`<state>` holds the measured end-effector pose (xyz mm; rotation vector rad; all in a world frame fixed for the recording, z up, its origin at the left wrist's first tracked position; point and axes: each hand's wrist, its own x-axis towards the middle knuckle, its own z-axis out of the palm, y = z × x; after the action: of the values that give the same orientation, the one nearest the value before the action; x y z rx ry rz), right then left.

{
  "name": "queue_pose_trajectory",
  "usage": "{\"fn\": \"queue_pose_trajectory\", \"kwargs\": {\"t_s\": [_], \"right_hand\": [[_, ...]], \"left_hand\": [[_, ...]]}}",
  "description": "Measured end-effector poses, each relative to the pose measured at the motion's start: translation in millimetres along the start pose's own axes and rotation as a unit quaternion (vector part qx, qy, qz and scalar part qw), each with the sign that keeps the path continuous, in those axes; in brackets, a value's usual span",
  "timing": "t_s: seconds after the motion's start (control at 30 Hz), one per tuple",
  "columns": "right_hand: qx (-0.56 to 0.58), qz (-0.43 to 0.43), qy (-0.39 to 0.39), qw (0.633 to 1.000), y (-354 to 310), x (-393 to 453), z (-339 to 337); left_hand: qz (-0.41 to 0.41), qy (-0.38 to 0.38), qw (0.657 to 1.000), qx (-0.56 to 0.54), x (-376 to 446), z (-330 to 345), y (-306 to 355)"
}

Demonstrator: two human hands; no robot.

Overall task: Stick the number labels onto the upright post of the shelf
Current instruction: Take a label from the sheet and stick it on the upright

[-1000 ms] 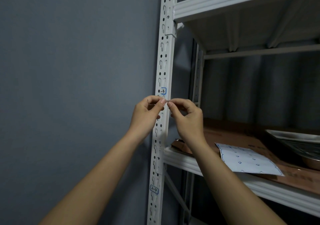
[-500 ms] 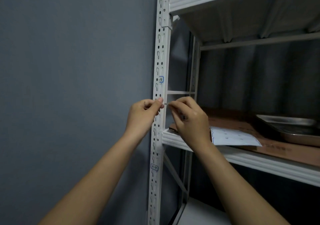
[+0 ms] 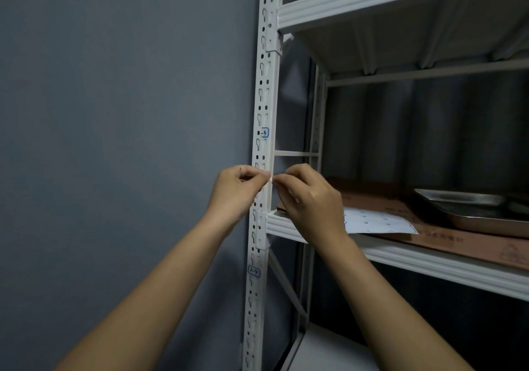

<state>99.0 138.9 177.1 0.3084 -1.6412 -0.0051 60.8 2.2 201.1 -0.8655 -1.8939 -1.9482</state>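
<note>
**A:** Where is the label right now?

**B:** Between your fingertips. Your left hand (image 3: 236,191) and right hand (image 3: 310,199) meet in front of the upright post (image 3: 264,84), both pinching a small pale label (image 3: 270,180) that is too small to read. The hands are together, fingers curled, and the label sits just at the post's right edge.

**A:** Which way do I go from here?

**B:** Away from you and slightly left. The post's face lies just behind your fingertips and runs straight up and down, so the label has to land flat on that narrow vertical strip. Your left hand is the nearer one; its knuckles already overlap the post, while your right hand hangs over the shelf (image 3: 400,259) side.

**A:** Any markers to line up with?

**B:** Yes. The "-3" label (image 3: 265,132) is stuck above your hands and the "2-4" label (image 3: 254,271) below the shelf bracket. I judge the spot at your fingertips is bare, though your hands hide part of it.

**A:** Spare labels?

**B:** The label sheet (image 3: 378,223) lies on the shelf to your right, near your right wrist, with a metal tray (image 3: 472,210) farther right.
</note>
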Motion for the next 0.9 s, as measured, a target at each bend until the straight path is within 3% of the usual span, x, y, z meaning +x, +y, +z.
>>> {"fn": "queue_pose_trajectory", "kwargs": {"t_s": [0.33, 0.8, 0.9], "right_hand": [[0.124, 0.077, -0.042, 0.988, 10, -3, 7], [0.006, 0.039, -0.104, 0.994, 22, -1, 5], [0.035, 0.067, -0.103, 0.992, 26, -4, 6]], "left_hand": [[0.020, -0.025, 0.999, 0.041, 6, 4, -6], [0.022, -0.061, 0.997, 0.040, 9, 14, -20], [0.019, -0.063, 0.997, 0.037, 11, 17, -21]]}}
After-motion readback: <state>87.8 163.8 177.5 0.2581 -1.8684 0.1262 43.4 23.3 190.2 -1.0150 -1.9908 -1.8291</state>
